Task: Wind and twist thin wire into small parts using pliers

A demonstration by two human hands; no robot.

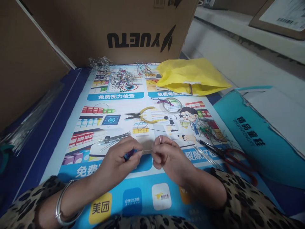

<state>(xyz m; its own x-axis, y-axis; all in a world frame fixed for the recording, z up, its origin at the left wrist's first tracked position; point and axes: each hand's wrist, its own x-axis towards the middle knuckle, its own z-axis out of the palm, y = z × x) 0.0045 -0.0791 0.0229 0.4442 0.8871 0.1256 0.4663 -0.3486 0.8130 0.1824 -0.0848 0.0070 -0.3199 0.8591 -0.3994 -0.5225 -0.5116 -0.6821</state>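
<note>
A short piece of thin wire [147, 150] stretches between my two hands above the printed sheet. My left hand [121, 156] is closed, thumb and forefinger pinching one end of the wire. Something small and blue-purple [130, 154] shows inside its curled fingers; its kind is hard to make out. My right hand [170, 157] has its fingertips closed at the wire's other end. Yellow-handled pliers [141, 115] lie beyond my hands. Thin straight wires [114, 140] rest left of my left hand, and silvery rods [207, 154] lie right of my right hand.
Red-handled scissors [238, 159] lie at right beside a turquoise box [250, 136]. A roll of tape [172, 105] with purple strands and a yellow bag [190, 76] are farther back. Tangled wire pieces [122, 78] lie near a large cardboard box [95, 31].
</note>
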